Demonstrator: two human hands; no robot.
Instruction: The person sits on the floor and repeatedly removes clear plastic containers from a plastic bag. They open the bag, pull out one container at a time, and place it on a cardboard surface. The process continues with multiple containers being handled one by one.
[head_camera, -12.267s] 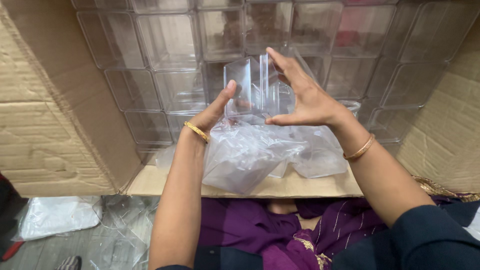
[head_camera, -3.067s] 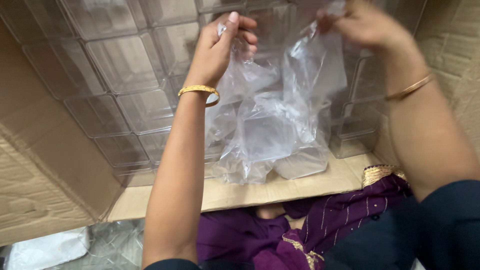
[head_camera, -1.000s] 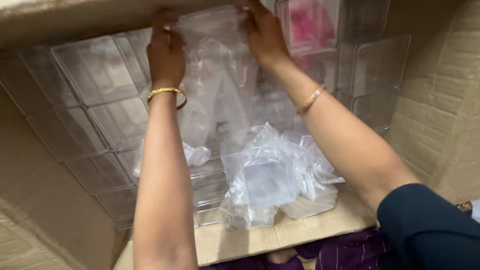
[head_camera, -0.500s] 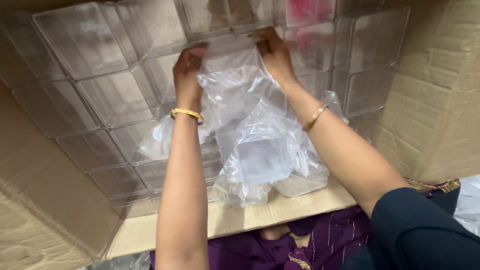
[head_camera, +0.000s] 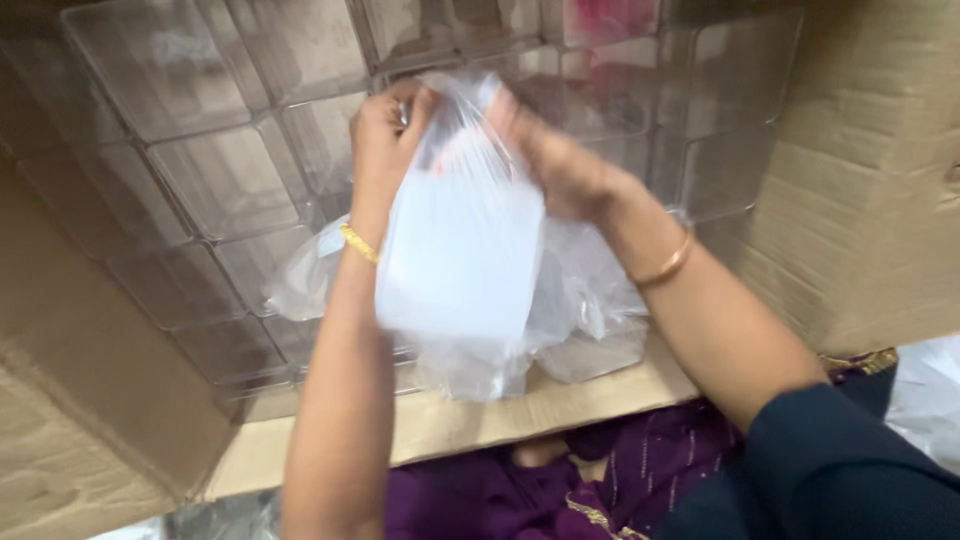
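Clear plastic container (head_camera: 455, 255), wrapped in a thin transparent plastic bag (head_camera: 560, 300), is held up in the middle of the head view, in front of a large open cardboard box (head_camera: 880, 200). One such container is in hand; it looks roughly box-shaped and stands with its long axis up and down, its upper end tipped slightly away toward the box and its broad pale face turned toward the camera. Motion blur softens its edges. Two hands grip it at the top. The left hand (head_camera: 385, 135) is curled closed around the upper left corner, fingers pinching the wrapping, so the container hangs below and just to the right of it. The right hand (head_camera: 560, 165) is also closed, fingers bent over the upper right edge, with the container below and to its left. Each wrist carries one gold bangle, two in all: the left bangle (head_camera: 358, 243) and the right bangle (head_camera: 665, 265). Loose folds of the bag spill out beneath the container and rest on the lower cardboard flap (head_camera: 450, 420). Behind the hands, the box is packed with a grid of stacked clear containers (head_camera: 200, 180); they are too many and too blurred to count exactly. One pink patch (head_camera: 605, 15) shows through the plastic at the top. Below, purple fabric (head_camera: 500, 490) and a dark sleeve (head_camera: 840, 470) fill the lower edge.
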